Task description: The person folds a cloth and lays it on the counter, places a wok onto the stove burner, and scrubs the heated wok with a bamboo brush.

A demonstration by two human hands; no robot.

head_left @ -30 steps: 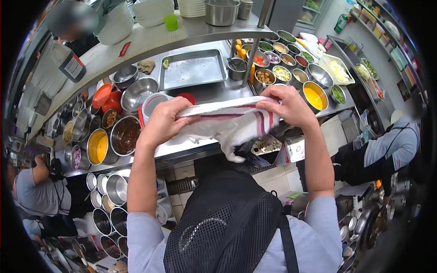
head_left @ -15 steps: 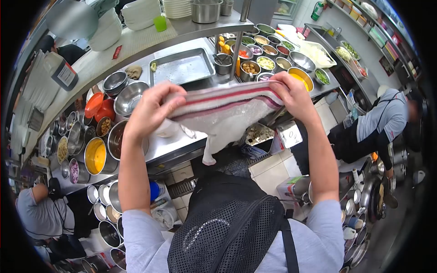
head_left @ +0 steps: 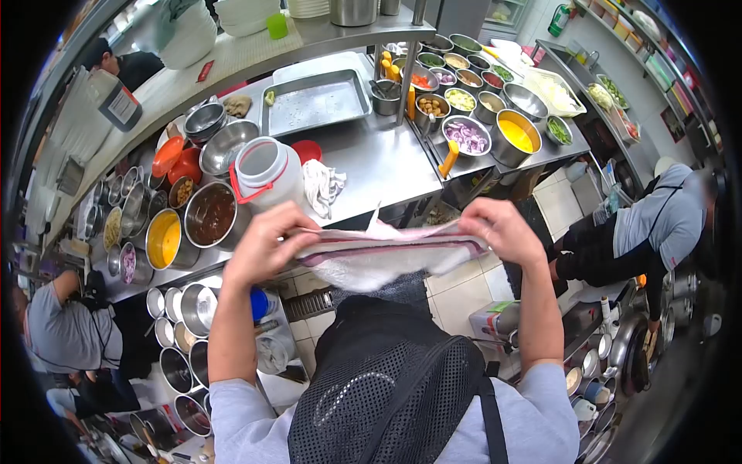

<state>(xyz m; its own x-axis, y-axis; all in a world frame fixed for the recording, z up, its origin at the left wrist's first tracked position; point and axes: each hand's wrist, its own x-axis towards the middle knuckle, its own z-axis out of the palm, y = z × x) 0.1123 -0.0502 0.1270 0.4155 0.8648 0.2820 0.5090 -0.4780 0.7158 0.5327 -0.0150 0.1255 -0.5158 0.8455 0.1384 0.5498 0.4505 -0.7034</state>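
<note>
A white cloth with red and purple stripes [head_left: 386, 259] is stretched between my hands, in front of the counter edge. My left hand [head_left: 272, 241] pinches its left corner, and my right hand [head_left: 502, 230] pinches the right one. The cloth's lower part hangs in folds over the dark apron. Just past my left hand stands a white plastic jar with a red handle [head_left: 269, 174]. Beside it on the counter lies a crumpled white cloth [head_left: 323, 187], with a red bowl [head_left: 307, 150] behind.
A metal tray [head_left: 317, 104] lies on the steel counter [head_left: 371, 162]. Bowls of chopped onion [head_left: 467, 137] and yellow liquid [head_left: 518, 133] stand at the right. More pots, including one of brown sauce [head_left: 211, 215], crowd the left. A co-worker [head_left: 649, 205] bends at the right; other people are at the left.
Both hands have come down and closer to my body with the striped cloth. The jar, red bowl and crumpled cloth, largely hidden before, now show.
</note>
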